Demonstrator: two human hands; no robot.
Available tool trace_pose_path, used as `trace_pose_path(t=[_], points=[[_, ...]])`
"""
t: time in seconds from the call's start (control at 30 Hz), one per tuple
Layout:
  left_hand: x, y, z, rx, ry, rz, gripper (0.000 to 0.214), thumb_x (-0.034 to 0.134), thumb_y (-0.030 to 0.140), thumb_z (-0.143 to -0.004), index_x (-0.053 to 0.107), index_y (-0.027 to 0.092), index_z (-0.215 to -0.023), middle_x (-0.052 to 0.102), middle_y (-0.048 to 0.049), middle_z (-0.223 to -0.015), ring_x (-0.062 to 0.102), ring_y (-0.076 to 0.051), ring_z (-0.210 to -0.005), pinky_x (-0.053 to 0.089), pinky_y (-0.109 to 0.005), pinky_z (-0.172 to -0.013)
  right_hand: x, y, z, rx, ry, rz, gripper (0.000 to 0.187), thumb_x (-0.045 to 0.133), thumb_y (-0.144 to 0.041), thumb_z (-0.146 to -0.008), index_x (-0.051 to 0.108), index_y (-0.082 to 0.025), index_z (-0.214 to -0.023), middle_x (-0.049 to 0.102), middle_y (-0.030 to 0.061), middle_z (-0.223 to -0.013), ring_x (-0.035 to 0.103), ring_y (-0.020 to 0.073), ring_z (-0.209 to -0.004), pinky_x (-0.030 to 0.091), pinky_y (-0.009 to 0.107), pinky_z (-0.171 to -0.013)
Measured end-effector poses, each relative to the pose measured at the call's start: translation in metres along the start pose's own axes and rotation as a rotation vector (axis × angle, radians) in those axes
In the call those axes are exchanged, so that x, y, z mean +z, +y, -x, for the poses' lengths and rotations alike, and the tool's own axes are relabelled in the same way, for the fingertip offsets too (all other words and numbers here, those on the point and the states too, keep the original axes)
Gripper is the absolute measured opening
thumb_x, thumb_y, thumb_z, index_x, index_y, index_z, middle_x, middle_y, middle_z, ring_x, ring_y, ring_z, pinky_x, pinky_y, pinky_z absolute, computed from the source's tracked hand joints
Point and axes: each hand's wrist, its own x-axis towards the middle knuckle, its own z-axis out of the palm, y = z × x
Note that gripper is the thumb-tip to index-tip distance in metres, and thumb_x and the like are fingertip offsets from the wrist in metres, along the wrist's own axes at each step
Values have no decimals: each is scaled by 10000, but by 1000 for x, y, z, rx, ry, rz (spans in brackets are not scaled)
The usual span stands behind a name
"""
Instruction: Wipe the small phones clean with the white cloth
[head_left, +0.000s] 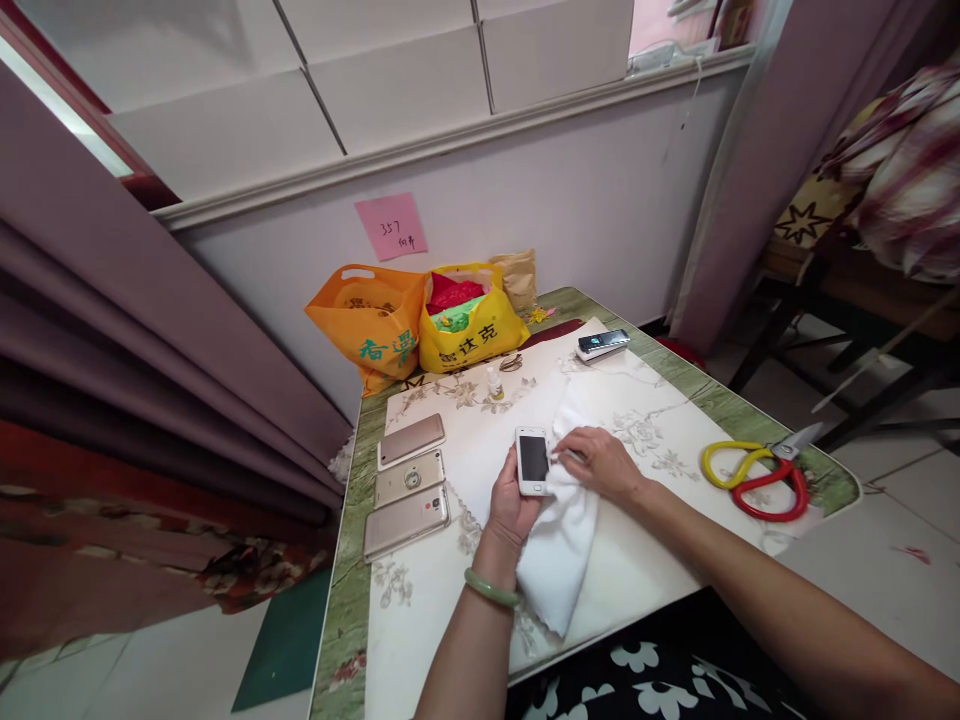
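Note:
My left hand (pixel 515 505) is closed around a small white phone (pixel 533 462) with a dark screen facing up. Just right of the phone, my right hand (pixel 600 460) has its fingers pinched on a white cloth (pixel 559 560). The cloth spreads under both hands and hangs in folds toward me. To the left, a rose-gold phone (pixel 412 440), a gold phone with a ring on its back (pixel 409 479) and another gold phone (pixel 407 522) lie in a column, backs up. A small bottle (pixel 495 384) with yellowish contents stands beyond the hands.
Large scissors (pixel 761 472) with yellow and red handles lie at the table's right edge. An orange bag (pixel 373 320) and a filled yellow bag (pixel 472 325) stand at the back against the wall. A dark-screened phone (pixel 604 341) rests on a white object at the back right.

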Motion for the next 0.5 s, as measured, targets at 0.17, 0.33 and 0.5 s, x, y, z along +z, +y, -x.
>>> trace_pose_path(t=[0.17, 0.33, 0.5], points=[[-5, -2, -3, -10, 20, -28, 282, 564, 307, -892, 671, 133, -1085, 720, -96, -1047, 684, -194, -946, 540, -304, -869, 14, -17, -24, 180, 172, -61, 146, 593, -223, -865, 716, -255, -938, 707, 23, -933, 650, 179, -861, 496, 297, -774], [-15, -2, -4, 13, 62, 28, 280, 504, 310, -923, 696, 107, -940, 732, -92, -920, 692, -156, -822, 539, -270, -853, 35, -41, -4, -176, 146, -175, 175, 550, -219, -918, 709, -239, -988, 709, 50, -1016, 642, 180, -932, 502, 326, -842], [-8, -1, -1, -39, 26, 42, 324, 545, 335, -903, 674, 106, -1092, 728, -109, -1038, 679, -204, -975, 501, -318, -950, 18, -29, 17, -201, 138, -102, 301, 466, -229, -960, 620, -269, -1215, 683, 60, -1159, 622, 209, -1052, 467, 419, -937]])
